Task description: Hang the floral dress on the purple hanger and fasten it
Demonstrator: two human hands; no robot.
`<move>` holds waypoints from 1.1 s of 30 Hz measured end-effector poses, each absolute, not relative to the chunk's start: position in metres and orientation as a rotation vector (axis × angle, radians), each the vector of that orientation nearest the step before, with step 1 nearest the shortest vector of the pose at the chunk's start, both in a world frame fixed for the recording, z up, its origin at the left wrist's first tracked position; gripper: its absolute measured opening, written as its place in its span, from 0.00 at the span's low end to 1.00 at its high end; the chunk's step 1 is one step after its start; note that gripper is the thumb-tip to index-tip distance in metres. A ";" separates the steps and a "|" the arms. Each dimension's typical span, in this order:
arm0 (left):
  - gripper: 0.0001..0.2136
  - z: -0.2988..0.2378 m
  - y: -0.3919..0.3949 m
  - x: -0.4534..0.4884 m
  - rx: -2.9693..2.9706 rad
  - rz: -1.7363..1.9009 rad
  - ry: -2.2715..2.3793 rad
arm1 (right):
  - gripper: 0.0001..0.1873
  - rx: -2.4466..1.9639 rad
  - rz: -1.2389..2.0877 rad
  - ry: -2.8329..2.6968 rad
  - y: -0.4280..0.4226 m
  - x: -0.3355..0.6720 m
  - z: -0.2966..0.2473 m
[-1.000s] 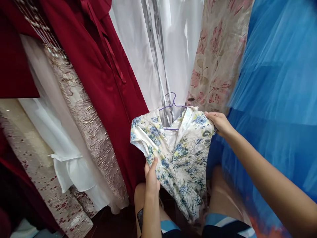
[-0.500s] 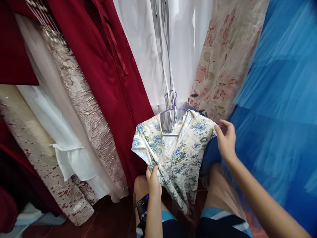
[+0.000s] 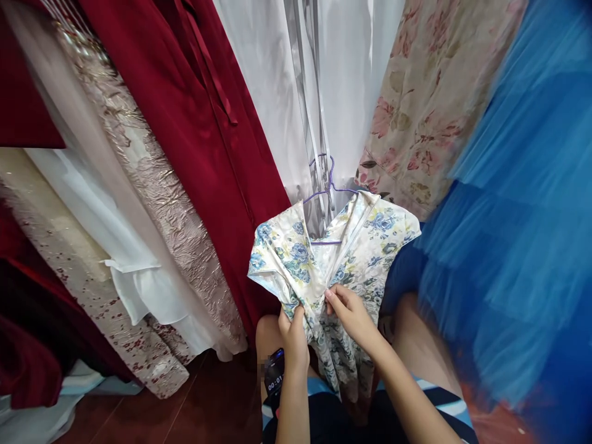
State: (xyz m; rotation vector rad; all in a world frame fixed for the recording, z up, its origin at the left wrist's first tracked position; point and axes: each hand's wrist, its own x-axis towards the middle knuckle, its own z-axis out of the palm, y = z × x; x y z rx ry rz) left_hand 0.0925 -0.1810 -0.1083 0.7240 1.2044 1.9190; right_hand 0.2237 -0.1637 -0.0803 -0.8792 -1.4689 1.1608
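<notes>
A white dress with blue flowers [image 3: 296, 243] hangs from a purple wire hanger [image 3: 331, 176] in front of my knees. Its V-shaped opening faces me, with a zip edge along the right side of it. My left hand [image 3: 295, 333] pinches the cloth at the left side, below the short sleeve. At the bottom of the opening, my right hand [image 3: 349, 311] grips the fabric between thumb and fingers. The lower part of the garment falls between my legs, partly behind my hands.
Long dresses hang all round: dark red [image 3: 198, 142] and pink brocade [image 3: 171, 209] at left, white with grey ribbons [image 3: 259, 74] ahead, floral beige [image 3: 416, 117] and blue tulle [image 3: 518, 185] at right. A phone [image 3: 274, 373] showing a timer rests on my left thigh.
My right hand has left the right sleeve and moved down and left to the bottom of the opening, taking hold there. My left hand stays on the left side cloth.
</notes>
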 end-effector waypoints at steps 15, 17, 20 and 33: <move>0.18 -0.103 -0.210 0.142 1.593 1.767 1.404 | 0.21 -0.915 1.318 -1.400 -0.194 0.257 -0.078; 0.15 -0.106 -0.211 0.150 1.575 1.690 1.285 | 0.21 -0.915 1.317 -1.384 -0.193 0.261 -0.079; 0.13 -0.108 -0.210 0.156 1.567 1.667 1.237 | 0.21 -0.917 1.310 -1.400 -0.194 0.268 -0.078; 0.06 -0.092 -0.208 0.159 1.887 1.293 1.315 | 0.21 -0.930 1.467 -1.074 -0.191 0.286 -0.082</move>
